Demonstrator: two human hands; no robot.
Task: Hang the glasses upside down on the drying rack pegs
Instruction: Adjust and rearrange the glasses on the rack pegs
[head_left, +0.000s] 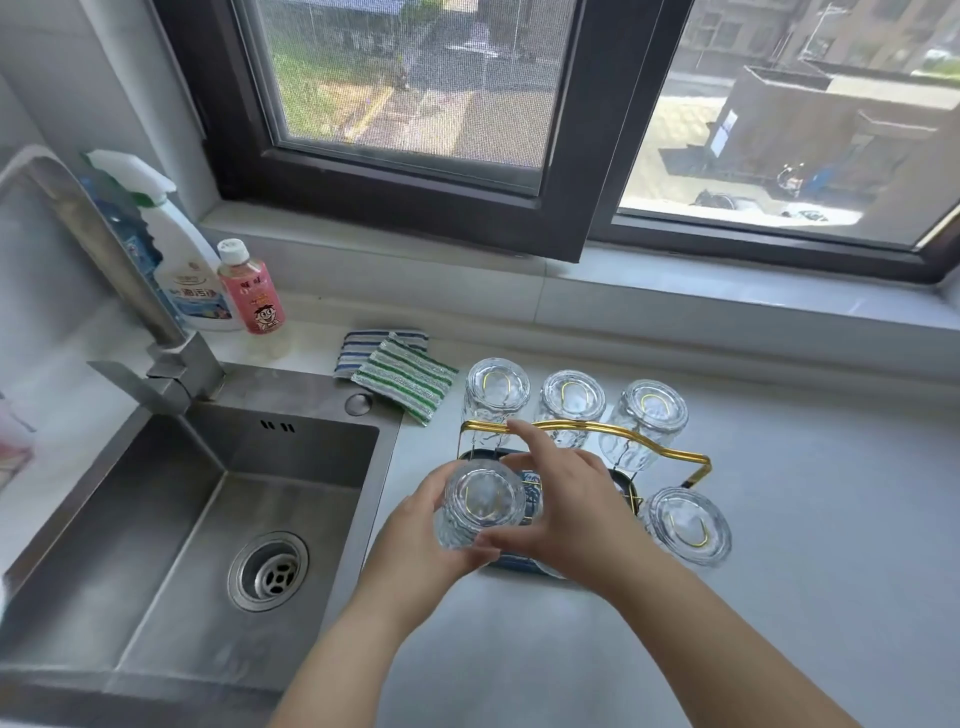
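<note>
**Seating a glass on a front peg**

Both hands, left hand (415, 525) and right hand (566, 504), hold an inverted glass (480, 506) over the rack (587, 428) on the bench (805, 597). Lower it straight, mouth centred on the peg, then release. Four glasses already hang beyond.

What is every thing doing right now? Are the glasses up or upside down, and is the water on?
Back three glasses: upside down on the rack pegs.
Front right glass: upside down on a peg.
Held glass: upside down, gripped by both hands.
Left hand: holding the glass.
Right hand: holding the glass.
Tap: off, no water.
Sink: empty.
Pink bottle: capped, upright.
Spray bottle: upright.
</note>
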